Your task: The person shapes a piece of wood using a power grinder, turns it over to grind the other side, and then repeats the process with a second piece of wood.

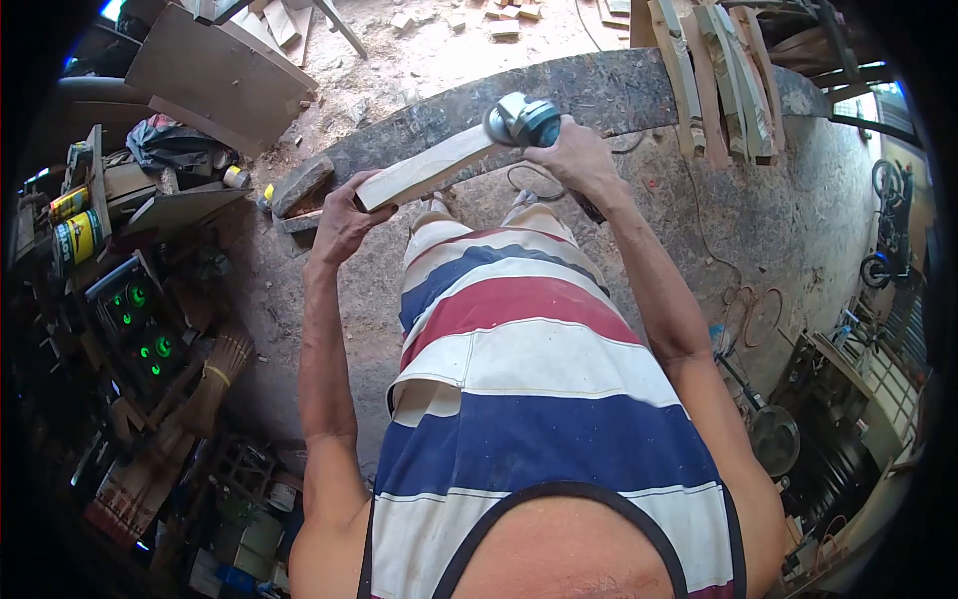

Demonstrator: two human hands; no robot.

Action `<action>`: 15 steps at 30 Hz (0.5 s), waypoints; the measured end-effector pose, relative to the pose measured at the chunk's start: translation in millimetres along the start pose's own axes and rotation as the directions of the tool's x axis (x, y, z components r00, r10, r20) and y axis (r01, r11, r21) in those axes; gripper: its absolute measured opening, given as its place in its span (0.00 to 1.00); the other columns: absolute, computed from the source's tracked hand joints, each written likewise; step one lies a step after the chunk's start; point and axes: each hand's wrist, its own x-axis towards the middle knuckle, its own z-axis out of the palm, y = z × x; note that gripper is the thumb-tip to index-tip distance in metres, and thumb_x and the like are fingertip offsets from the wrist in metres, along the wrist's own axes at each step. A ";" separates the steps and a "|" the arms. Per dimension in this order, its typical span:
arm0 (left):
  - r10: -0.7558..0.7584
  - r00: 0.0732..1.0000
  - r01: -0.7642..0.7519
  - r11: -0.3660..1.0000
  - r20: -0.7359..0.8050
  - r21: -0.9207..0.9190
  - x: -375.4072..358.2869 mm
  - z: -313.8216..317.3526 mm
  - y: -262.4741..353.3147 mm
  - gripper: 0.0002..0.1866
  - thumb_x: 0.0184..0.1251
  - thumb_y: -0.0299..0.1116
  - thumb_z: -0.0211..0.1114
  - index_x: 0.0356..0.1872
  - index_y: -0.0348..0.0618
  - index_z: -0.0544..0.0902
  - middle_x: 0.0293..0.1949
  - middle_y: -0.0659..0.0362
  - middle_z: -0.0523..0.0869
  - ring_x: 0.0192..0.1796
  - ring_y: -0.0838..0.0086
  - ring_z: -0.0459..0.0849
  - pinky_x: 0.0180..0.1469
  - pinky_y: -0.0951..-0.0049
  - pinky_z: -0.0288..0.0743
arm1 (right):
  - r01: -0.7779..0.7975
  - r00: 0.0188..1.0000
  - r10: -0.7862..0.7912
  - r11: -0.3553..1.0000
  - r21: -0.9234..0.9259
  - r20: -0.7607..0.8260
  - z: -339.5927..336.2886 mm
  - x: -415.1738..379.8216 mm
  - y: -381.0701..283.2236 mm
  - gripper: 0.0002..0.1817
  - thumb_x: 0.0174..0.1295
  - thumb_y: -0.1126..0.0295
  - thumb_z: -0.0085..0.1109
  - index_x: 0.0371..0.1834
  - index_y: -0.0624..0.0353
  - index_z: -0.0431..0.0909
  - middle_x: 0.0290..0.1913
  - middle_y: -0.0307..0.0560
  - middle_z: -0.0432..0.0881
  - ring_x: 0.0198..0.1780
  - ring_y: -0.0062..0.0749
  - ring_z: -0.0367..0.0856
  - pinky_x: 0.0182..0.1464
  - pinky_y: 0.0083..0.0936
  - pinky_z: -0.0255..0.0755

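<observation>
My left hand [344, 222] grips the near left end of a pale wooden block [429, 168], thumb on top and fingers curled beneath. The block slants up and to the right towards the dark, scuffed workbench [599, 85]. My right hand [583, 162] is closed around an angle grinder [529, 120] with a silver head and a teal-green body. The grinder's disc sits at the far right end of the block. Part of the grinder is hidden behind my fingers.
Several rough wooden pieces [714, 80] lie across the bench's right end. Wood offcuts [504, 20] and sawdust cover the floor beyond. A cord [699, 215] trails over the concrete on the right. Cluttered shelves with tins [78, 238] stand left, near a speaker with green lights [140, 324].
</observation>
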 end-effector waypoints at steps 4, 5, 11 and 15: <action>-0.020 1.000 0.020 1.000 -0.001 -0.007 2.0 -1.8 0.6 0.29 0.67 0.24 0.84 0.69 0.38 0.86 0.56 0.62 0.93 0.56 0.79 0.89 0.61 0.75 0.85 | -0.005 0.998 0.009 0.997 0.078 -0.056 8.6 4.5 7.2 0.41 0.59 0.42 0.76 0.65 0.66 0.83 0.52 0.65 0.93 0.53 0.60 0.94 0.60 0.47 0.85; -0.008 1.000 0.008 1.000 0.005 -0.015 2.4 -2.3 1.8 0.30 0.66 0.24 0.84 0.69 0.38 0.86 0.55 0.62 0.93 0.56 0.80 0.89 0.60 0.75 0.85 | 0.054 0.998 -0.049 0.989 0.135 -0.043 12.8 2.4 6.4 0.40 0.59 0.43 0.76 0.65 0.65 0.84 0.52 0.64 0.93 0.53 0.60 0.94 0.60 0.46 0.85; 0.008 1.000 -0.008 0.999 0.004 0.032 7.2 -7.2 12.6 0.31 0.65 0.25 0.85 0.70 0.41 0.86 0.54 0.62 0.94 0.55 0.80 0.89 0.59 0.74 0.87 | 0.193 0.966 -0.234 0.933 0.304 0.106 10.1 -27.9 -51.6 0.39 0.61 0.41 0.77 0.62 0.66 0.86 0.50 0.65 0.93 0.54 0.57 0.94 0.61 0.46 0.85; -0.006 1.000 0.006 1.000 0.020 -0.004 8.8 -6.5 15.0 0.31 0.65 0.24 0.85 0.70 0.40 0.86 0.54 0.62 0.94 0.55 0.80 0.89 0.60 0.73 0.88 | 0.283 0.949 -0.310 0.918 0.279 0.057 16.4 -34.0 -68.1 0.39 0.60 0.42 0.77 0.62 0.68 0.86 0.50 0.66 0.93 0.52 0.57 0.95 0.58 0.45 0.86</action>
